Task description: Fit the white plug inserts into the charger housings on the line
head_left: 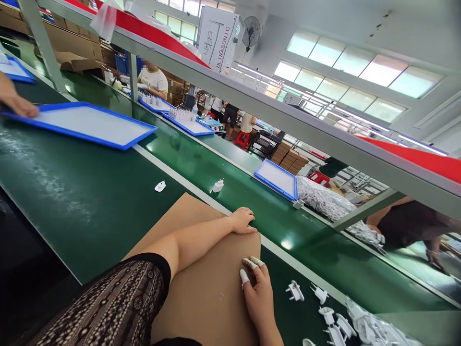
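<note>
A brown cardboard sheet lies on the green conveyor belt in front of me. My left hand reaches across it, its fingers curled over the sheet's far corner. My right hand, with white finger cots on its fingertips, lies flat on the sheet's right edge, fingers stretched out and holding nothing. Several white plug parts are scattered on the belt just right of my right hand. Two more white plug parts sit on the belt beyond the sheet.
Blue-rimmed white trays rest along the belt. A co-worker's hand touches the left tray. A bag of white parts lies by the far tray. A grey shelf rail crosses overhead. Other people work across the belt.
</note>
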Demonstrator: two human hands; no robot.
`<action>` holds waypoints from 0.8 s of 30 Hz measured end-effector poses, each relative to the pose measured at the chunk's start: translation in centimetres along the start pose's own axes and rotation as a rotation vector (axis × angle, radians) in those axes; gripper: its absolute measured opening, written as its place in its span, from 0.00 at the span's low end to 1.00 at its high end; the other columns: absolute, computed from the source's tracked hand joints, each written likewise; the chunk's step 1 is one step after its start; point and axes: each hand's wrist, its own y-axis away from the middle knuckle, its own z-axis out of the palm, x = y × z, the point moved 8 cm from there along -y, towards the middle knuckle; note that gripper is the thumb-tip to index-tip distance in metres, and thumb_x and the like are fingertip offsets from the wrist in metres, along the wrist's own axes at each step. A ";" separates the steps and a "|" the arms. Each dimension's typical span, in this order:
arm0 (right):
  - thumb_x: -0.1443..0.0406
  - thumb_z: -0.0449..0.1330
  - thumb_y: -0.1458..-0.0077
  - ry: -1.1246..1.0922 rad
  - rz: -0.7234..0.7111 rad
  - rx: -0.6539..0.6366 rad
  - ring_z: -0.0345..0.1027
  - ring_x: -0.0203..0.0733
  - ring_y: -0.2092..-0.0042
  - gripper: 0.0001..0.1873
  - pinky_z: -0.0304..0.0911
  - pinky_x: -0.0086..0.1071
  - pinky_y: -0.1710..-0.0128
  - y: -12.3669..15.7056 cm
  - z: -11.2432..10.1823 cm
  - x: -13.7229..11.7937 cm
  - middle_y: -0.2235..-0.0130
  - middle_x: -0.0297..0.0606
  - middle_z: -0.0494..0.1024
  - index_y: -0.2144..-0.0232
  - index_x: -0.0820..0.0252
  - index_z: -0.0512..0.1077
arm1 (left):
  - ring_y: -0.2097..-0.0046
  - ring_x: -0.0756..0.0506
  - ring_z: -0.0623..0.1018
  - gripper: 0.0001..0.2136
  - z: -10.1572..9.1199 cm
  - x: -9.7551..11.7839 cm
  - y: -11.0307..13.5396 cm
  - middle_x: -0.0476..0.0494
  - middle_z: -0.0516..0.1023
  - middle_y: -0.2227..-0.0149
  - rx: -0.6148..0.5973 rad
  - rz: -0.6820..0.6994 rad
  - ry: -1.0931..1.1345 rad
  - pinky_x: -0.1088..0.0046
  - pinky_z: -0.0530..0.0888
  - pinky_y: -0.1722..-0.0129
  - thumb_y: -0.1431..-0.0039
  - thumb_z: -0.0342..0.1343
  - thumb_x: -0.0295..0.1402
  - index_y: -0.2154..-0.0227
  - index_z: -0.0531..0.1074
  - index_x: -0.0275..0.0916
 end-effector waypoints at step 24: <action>0.56 0.71 0.39 0.110 -0.111 -0.023 0.74 0.48 0.39 0.19 0.69 0.39 0.36 -3.3 -0.8 -2.9 0.46 0.38 0.80 0.46 0.47 0.82 | 0.36 0.34 0.75 0.33 -1.3 -3.9 -3.8 0.65 0.82 0.43 0.026 -0.042 -0.114 0.54 0.67 0.32 0.44 0.38 0.69 0.56 0.79 0.55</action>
